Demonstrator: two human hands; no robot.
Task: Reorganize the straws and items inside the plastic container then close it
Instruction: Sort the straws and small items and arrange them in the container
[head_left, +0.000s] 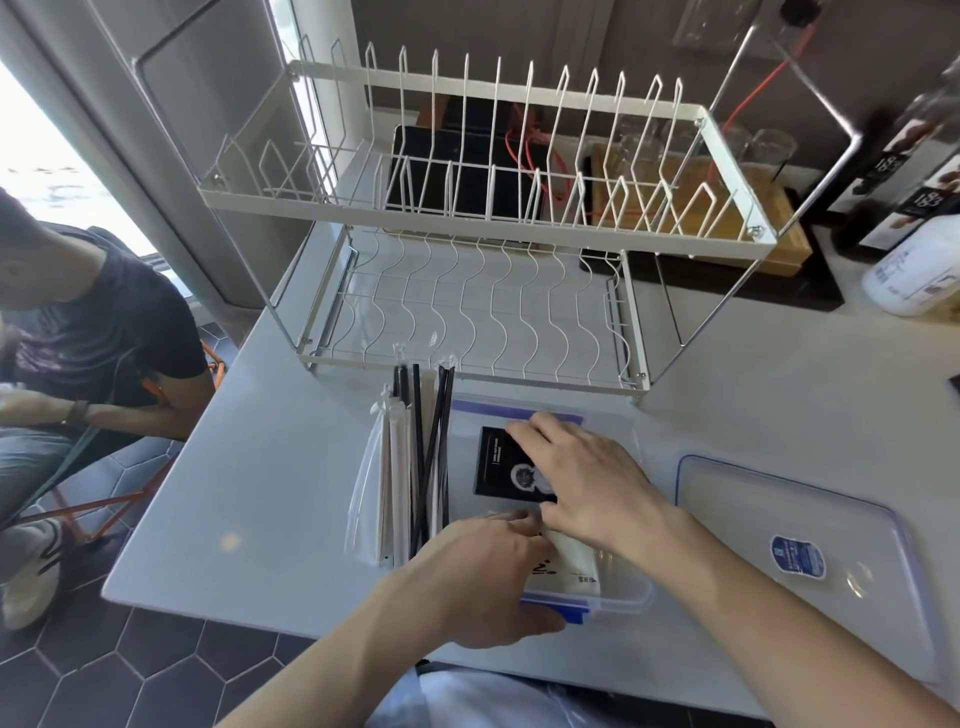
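Note:
A clear plastic container (631, 597) with blue clips sits open on the white table near its front edge. Inside lie a black packet (496, 462) and a white packet (571, 564). My right hand (587, 483) reaches into the container, fingers stretched flat over the black packet. My left hand (478, 566) is at the container's near left corner, fingertips on the white packet and thumb along the blue rim. Black straws (428, 457) and white wrapped straws (387, 478) lie in a bundle just left of the container. The clear lid (800, 525) lies to the right.
A white two-tier wire dish rack (467, 218) stands right behind the container. Bottles (914, 260) and a dark tray are at the back right. A seated person (78, 332) is off the table's left side.

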